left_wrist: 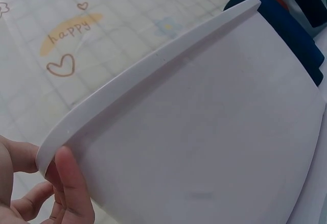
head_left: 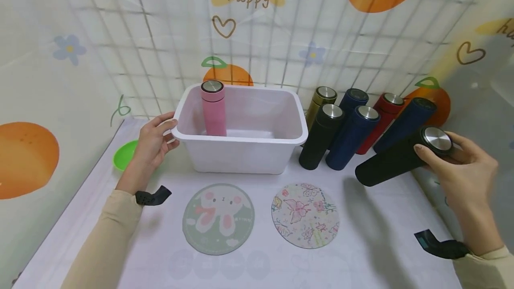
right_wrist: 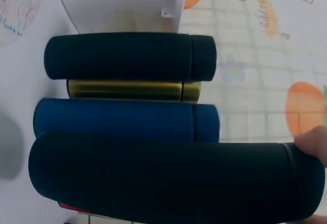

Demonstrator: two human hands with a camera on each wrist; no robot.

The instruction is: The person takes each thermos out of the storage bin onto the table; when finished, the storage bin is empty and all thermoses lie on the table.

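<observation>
A white plastic bin [head_left: 241, 155] stands at the back middle of the table, with a pink thermos [head_left: 214, 110] upright inside its left part. My left hand [head_left: 154, 139] pinches the bin's left rim; in the left wrist view thumb and fingers lie on either side of that rim [left_wrist: 56, 142]. On the right, my right hand [head_left: 467, 168] grips a black thermos [head_left: 389, 157] by its lid end. That thermos is tilted, its base toward the left, and its shadow falls on the table. In the right wrist view the held black thermos [right_wrist: 163, 178] partly covers a blue one [right_wrist: 117, 119].
Right of the bin stand another black thermos [head_left: 317, 142], a gold one [head_left: 319, 97], several blue ones [head_left: 351, 142] and a red one [head_left: 381, 119]. Two round mats, a green rabbit one [head_left: 218, 235] and a butterfly one [head_left: 305, 231], lie in front. A green bowl [head_left: 124, 155] sits left.
</observation>
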